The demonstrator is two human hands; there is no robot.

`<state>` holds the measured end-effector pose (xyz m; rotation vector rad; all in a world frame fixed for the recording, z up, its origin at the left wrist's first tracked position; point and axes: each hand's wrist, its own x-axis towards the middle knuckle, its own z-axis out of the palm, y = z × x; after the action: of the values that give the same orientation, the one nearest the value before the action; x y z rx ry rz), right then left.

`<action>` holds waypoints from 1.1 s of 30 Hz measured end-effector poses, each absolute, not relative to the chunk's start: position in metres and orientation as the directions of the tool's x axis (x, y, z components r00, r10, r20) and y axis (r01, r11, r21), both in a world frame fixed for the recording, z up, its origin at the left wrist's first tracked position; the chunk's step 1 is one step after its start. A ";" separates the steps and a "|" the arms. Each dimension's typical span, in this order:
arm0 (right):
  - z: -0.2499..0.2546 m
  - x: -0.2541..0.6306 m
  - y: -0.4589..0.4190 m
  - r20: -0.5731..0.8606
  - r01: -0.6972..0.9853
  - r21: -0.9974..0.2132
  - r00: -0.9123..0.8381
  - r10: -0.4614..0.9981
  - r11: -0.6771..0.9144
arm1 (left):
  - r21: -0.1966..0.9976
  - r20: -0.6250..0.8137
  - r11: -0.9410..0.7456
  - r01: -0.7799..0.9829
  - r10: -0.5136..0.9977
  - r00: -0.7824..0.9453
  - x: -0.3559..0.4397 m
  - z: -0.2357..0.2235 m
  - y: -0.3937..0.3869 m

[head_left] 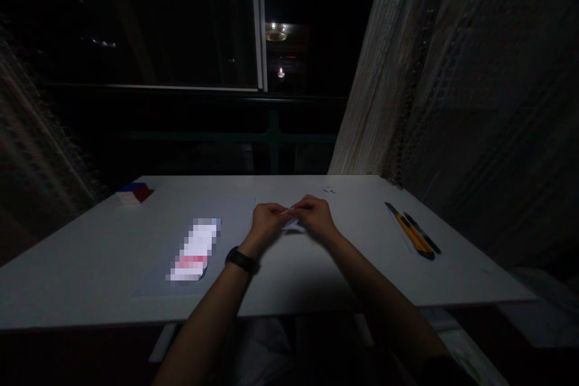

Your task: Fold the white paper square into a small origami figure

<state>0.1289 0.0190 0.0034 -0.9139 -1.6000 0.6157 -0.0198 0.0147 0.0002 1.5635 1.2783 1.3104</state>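
A small folded piece of white paper (293, 224) sits between both hands near the middle of a white table (362, 265). My left hand (266, 221), with a black watch on its wrist, pinches the paper's left side. My right hand (316, 216) pinches its right side, fingertips meeting the left hand's above the paper. Most of the paper is hidden under the fingers. The room is dim.
A sheet with a blurred white and red item (194, 250) lies left of my hands. A colour cube (134, 192) rests at the far left corner. A yellow utility knife (409, 232) and a black pen (423, 233) lie at the right. A curtain hangs to the right, a dark window behind.
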 end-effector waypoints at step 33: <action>0.009 0.141 0.017 0.292 -0.216 -0.952 -0.415 0.861 0.219 | 0.943 -0.010 -0.007 -0.333 0.999 -0.050 -0.025 0.008 0.011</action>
<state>0.1415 0.0169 0.0086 -0.6367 -1.5176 1.3901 -0.0252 0.0106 0.0084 0.9294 0.9910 1.3869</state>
